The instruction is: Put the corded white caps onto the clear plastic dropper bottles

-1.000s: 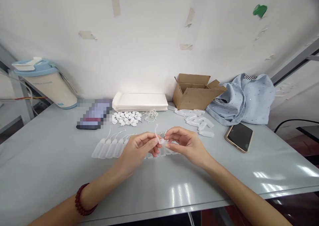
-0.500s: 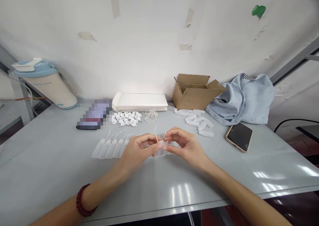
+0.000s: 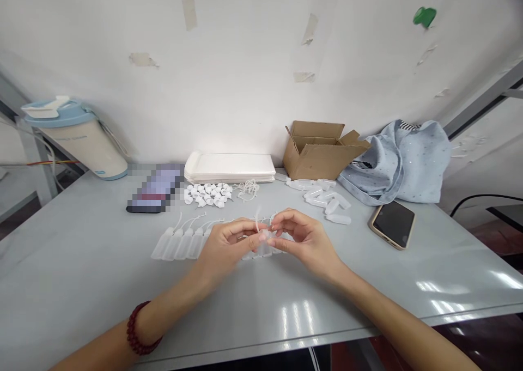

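Left hand [image 3: 223, 248] and right hand [image 3: 306, 240] meet mid-table, fingers [image 3: 249, 236] curled, tips nearly closed, pinching translucent plastic bottle [image 3: 263, 244] with white cord [image 3: 257, 221] rising from it. Row of corded bottles [image 3: 175, 244] lies just left, partly under hands, on grey table [image 3: 73, 251].
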Motion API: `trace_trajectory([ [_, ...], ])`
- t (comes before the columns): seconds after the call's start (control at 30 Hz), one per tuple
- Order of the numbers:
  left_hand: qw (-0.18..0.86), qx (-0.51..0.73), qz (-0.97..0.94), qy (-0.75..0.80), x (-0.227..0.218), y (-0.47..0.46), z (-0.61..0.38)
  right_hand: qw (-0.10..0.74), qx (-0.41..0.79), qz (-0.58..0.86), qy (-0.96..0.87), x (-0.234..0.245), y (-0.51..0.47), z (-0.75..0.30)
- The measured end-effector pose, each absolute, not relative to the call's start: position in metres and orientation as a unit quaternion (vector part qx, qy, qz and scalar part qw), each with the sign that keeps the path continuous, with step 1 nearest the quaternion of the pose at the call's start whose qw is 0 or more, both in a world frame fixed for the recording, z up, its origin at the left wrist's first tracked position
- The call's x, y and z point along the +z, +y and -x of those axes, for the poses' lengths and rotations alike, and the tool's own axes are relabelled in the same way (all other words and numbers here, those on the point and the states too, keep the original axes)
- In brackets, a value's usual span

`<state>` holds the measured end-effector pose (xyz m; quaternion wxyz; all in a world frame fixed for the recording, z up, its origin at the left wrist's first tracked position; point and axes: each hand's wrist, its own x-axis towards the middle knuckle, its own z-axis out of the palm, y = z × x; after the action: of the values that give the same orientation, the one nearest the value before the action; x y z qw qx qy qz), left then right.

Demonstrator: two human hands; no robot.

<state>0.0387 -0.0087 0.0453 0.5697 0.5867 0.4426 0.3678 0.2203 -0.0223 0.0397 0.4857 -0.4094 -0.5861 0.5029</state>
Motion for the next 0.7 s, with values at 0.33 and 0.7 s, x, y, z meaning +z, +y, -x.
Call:
trace_trajectory([
  [0.33, 0.57, 0.4, -0.567, 0.441, 0.0418, -0.0111, -0.0397, 0.394, 0.578, 0.429, -0.572, 0.0454, -0.0195, -0.2245],
  [0.7, 0.549, 0.393, -0.598, 0.431, 0.0422, -0.0102, -0.039, 0.409, 0.587, 0.392, -0.578, 0.0467, -0.0214, -0.2274],
])
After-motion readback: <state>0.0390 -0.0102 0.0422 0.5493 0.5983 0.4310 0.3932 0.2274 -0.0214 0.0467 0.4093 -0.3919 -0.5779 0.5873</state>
